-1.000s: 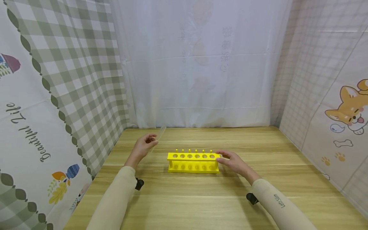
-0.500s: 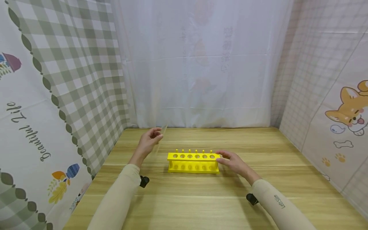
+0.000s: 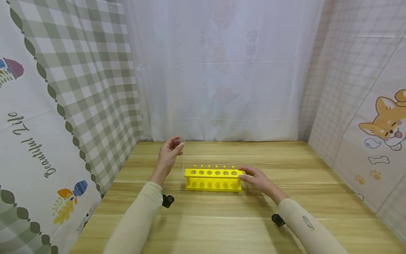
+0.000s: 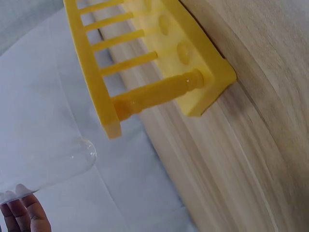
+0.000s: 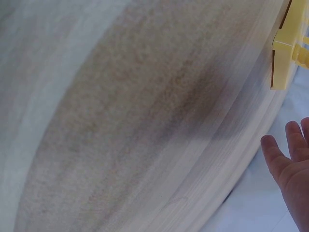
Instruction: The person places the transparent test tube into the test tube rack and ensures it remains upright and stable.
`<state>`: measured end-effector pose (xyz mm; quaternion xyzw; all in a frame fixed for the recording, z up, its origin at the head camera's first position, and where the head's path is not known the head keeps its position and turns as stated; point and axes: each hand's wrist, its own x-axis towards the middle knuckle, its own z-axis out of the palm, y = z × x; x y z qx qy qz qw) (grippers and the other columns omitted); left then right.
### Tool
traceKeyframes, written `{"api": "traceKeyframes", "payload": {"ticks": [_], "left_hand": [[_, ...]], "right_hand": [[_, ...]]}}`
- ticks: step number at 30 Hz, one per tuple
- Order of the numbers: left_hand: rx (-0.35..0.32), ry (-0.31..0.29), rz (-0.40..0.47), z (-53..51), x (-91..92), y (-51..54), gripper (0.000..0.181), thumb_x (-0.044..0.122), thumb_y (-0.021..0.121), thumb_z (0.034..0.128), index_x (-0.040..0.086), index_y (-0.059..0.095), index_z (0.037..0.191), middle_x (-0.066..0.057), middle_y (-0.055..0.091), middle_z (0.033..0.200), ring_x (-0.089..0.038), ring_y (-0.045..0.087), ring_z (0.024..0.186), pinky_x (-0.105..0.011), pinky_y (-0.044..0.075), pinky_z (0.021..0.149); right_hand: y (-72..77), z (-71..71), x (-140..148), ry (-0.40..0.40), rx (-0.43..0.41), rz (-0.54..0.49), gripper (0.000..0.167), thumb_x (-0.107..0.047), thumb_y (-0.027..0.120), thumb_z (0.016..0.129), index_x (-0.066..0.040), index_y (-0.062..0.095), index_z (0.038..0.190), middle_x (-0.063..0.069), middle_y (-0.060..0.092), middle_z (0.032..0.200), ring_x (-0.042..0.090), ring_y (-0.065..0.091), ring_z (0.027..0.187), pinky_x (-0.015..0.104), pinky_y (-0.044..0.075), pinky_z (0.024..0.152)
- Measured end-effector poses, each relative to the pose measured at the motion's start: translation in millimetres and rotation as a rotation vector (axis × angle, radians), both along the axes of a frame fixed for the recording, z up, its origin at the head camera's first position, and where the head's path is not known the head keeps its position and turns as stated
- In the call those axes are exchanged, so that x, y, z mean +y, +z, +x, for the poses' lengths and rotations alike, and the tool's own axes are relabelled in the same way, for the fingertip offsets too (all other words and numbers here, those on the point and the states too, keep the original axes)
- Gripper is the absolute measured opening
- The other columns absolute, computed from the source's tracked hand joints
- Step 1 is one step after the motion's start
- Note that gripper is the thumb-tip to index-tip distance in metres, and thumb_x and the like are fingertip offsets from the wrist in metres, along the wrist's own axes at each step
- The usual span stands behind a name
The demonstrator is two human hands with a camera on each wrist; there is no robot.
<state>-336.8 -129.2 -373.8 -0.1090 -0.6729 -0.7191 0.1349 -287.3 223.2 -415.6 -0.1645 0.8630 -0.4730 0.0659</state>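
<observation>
In the head view my left hand [image 3: 168,152] pinches a clear glass test tube [image 3: 183,158], which hangs nearly upright by the left end of a yellow test tube rack [image 3: 213,188]. The left wrist view shows the tube's rounded end [image 4: 86,153] apart from the rack's top plate [image 4: 89,67]; fingertips [image 4: 36,212] lie against the glass. My right hand [image 3: 261,180] holds the rack's right end between thumb and fingers. Other fingers of that hand [image 5: 292,169] are extended in the right wrist view, where thumb and contact are out of sight. The rack's several holes hold no tubes.
The rack stands on a wood-grain table [image 3: 203,222]. A white curtain [image 3: 219,88] hangs behind it, with a green checked cloth [image 3: 85,70] on the left and a patterned cloth [image 3: 355,116] on the right.
My left hand has moved right and away from me, bringing the test tube closer to the rack. The tube has turned from slanted to nearly upright. Right hand and rack stay put.
</observation>
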Motion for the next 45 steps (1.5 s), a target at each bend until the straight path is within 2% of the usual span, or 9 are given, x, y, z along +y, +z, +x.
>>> {"api": "traceKeyframes", "payload": {"ticks": [6,12,25,35,36,40,43,45], "left_hand": [[0.034,-0.004,0.036,2.2,11.5,0.7,0.033,-0.001,0.062,0.0957,-0.005,0.056,0.127,-0.008,0.058,0.106,-0.01,0.057,0.085,-0.019,0.053,0.07],[0.077,0.023,0.056,3.4,20.9,-2.8,0.031,-0.002,0.063,0.095,-0.005,0.057,0.125,-0.006,0.059,0.102,-0.011,0.057,0.085,-0.02,0.053,0.071],[0.135,0.031,0.007,10.8,32.9,-16.3,0.032,-0.001,0.064,0.0943,-0.006,0.056,0.125,-0.012,0.06,0.104,-0.014,0.057,0.091,-0.019,0.053,0.075],[0.114,-0.001,-0.074,13.2,32.6,-32.3,0.034,-0.001,0.063,0.0952,-0.007,0.054,0.128,-0.024,0.059,0.111,-0.022,0.057,0.097,-0.019,0.053,0.077],[0.107,-0.004,-0.083,14.5,32.2,-33.7,0.034,-0.001,0.063,0.0952,-0.008,0.053,0.128,-0.026,0.058,0.112,-0.023,0.057,0.098,-0.019,0.052,0.077],[0.099,0.0,-0.128,32.8,32.3,-27.7,0.031,-0.004,0.062,0.0951,-0.008,0.054,0.125,-0.028,0.058,0.11,-0.027,0.057,0.099,-0.019,0.051,0.077],[0.095,0.014,-0.145,32.6,31.9,-35.5,0.03,-0.001,0.063,0.0952,-0.005,0.055,0.124,-0.022,0.06,0.108,-0.027,0.058,0.1,-0.019,0.051,0.077],[0.091,0.019,-0.148,26.2,31.3,-45.9,0.03,0.002,0.064,0.0954,-0.002,0.056,0.124,-0.018,0.061,0.108,-0.025,0.058,0.101,-0.02,0.051,0.078]], "right_hand": [[2.4,1.5,0,-0.001,0.005,0.007,0.046,-0.021,0.059,0.101,0.005,0.051,0.138,0.029,0.046,0.144,0.053,0.033,0.136,0.065,0.029,0.108],[-0.1,-0.2,1,-0.002,0.004,-0.006,0.046,-0.021,0.06,0.101,0.005,0.052,0.138,0.029,0.046,0.144,0.053,0.033,0.136,0.065,0.03,0.108],[0.0,0.5,0,-0.003,0.004,-0.01,0.045,-0.019,0.059,0.101,0.005,0.052,0.137,0.029,0.046,0.144,0.053,0.033,0.136,0.065,0.031,0.108],[-0.7,0.6,0,-0.002,0.002,-0.017,0.045,-0.018,0.059,0.101,0.006,0.051,0.137,0.029,0.046,0.143,0.053,0.034,0.135,0.064,0.031,0.108],[-1.0,0.5,0,-0.001,0.001,-0.018,0.045,-0.018,0.059,0.101,0.006,0.051,0.138,0.029,0.046,0.143,0.053,0.034,0.135,0.064,0.031,0.108],[-2.1,0.4,0,0.0,0.0,-0.023,0.045,-0.018,0.06,0.101,0.006,0.051,0.137,0.029,0.046,0.143,0.053,0.033,0.136,0.064,0.031,0.108],[-15.9,-9.4,5,-0.005,0.014,-0.021,0.048,-0.024,0.061,0.1,0.003,0.052,0.138,0.026,0.046,0.144,0.052,0.034,0.136,0.064,0.031,0.108],[-24.8,-15.8,7,-0.01,0.021,-0.018,0.05,-0.028,0.061,0.1,0.001,0.053,0.139,0.025,0.046,0.145,0.05,0.035,0.136,0.063,0.031,0.108]]}}
